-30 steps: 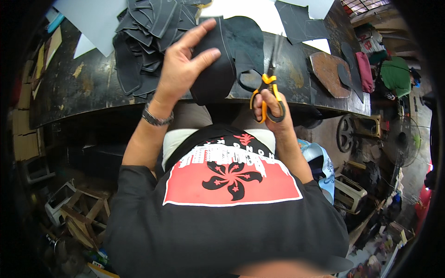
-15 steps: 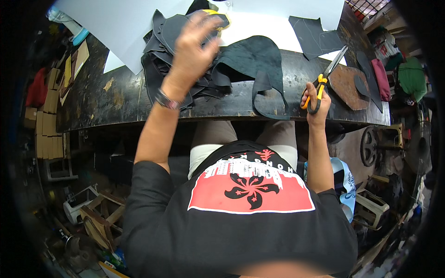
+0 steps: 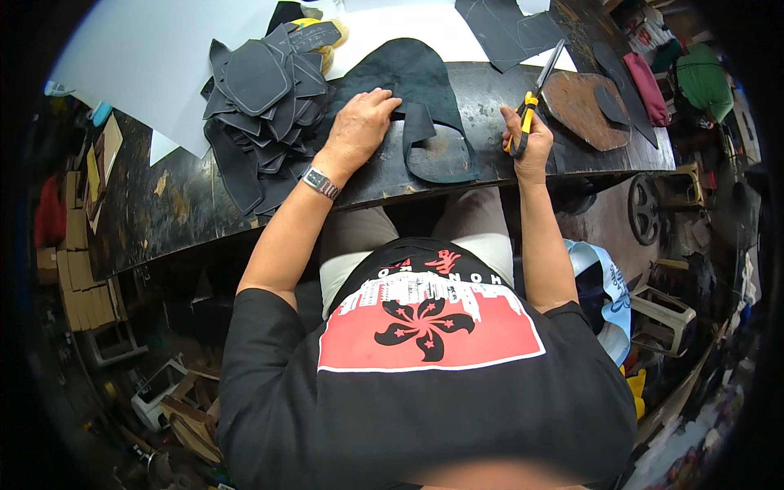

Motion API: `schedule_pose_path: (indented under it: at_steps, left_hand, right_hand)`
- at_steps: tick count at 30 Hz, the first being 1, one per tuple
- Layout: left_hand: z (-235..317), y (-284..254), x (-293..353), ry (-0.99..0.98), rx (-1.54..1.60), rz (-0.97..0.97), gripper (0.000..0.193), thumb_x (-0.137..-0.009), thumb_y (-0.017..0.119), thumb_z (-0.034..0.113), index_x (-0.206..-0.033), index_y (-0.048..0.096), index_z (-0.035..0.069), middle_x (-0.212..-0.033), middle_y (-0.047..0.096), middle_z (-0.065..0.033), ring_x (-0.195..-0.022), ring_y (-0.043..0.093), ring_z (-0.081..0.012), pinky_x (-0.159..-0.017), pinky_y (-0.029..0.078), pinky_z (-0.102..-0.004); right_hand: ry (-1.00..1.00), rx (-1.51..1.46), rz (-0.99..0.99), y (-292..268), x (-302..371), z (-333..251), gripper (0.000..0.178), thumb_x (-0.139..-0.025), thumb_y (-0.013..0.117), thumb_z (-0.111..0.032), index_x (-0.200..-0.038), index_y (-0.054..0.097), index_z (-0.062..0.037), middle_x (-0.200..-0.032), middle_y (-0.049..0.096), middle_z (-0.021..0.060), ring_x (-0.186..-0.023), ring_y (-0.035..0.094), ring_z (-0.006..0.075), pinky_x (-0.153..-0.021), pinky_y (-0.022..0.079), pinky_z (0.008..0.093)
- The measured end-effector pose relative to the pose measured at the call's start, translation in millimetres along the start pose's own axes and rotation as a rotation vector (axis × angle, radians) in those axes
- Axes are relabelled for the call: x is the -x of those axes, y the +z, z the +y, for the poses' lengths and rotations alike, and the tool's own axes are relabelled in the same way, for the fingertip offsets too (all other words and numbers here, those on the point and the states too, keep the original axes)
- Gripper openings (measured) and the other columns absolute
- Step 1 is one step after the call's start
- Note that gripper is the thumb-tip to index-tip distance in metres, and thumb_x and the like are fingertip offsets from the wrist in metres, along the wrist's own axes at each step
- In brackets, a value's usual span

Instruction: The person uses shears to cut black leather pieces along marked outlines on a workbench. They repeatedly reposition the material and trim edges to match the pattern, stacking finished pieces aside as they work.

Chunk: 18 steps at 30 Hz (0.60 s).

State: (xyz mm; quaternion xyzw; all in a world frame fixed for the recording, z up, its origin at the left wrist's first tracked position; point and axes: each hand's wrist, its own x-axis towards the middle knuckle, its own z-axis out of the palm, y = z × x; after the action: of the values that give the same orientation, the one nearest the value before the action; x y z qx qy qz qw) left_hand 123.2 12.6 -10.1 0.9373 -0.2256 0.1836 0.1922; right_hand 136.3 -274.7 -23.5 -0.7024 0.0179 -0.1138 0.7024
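While the right hand (image 3: 531, 145) grips scissors (image 3: 532, 102), dark sheeting (image 3: 412, 69) lies beneath the left hand (image 3: 358, 129), its grip unclear.

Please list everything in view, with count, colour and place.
Table: one, black, ahead
Cut pieces: many, black, piled on its left
Curved sheet: one, dark, table's middle
White sheets: several, table's back
Board: one, rusty brown, table's right
Pouch: one, pink, table's right edge
Bundle: one, green, right of pouch
Wheel: one, black, right, near floor
Stools: at least two, whitish, both sides
Scissors: one, yellow-black handles, over table's right
Watch: one, silver, left wrist
Left hand: one, bare, at curved sheet
Right hand: one, bare, holding scissors
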Motion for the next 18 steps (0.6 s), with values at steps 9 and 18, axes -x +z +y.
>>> schedule_pose_path:
  at_steps: [9,18]
  left_hand:
    - [25,-10,-43,-0.501,1.715,0.12,0.023,-0.094,0.058,0.003,-0.116,0.062,-0.005,-0.103,0.069,-0.0086,-0.086,0.065,-0.0121,-0.079,0.053,-0.0241]
    - [4,27,-18,-0.812,1.371,0.075,0.047,-0.094,0.056,0.004,-0.139,0.043,-0.006,-0.118,0.062,-0.0153,-0.1,0.063,-0.0152,-0.085,0.053,-0.026]
  right_hand:
    - [0.019,0.044,-0.009,-4,-1,0,0.031,-0.082,0.079,-0.028,-0.079,0.064,-0.0018,-0.058,0.055,-0.0009,-0.048,0.049,0.0046,-0.046,0.038,0.02]
    - [-0.024,-0.025,-0.046,-4,2,-2,0.031,-0.08,0.081,-0.029,-0.078,0.065,-0.0035,-0.06,0.053,-0.0033,-0.05,0.049,0.0024,-0.047,0.04,0.0173]
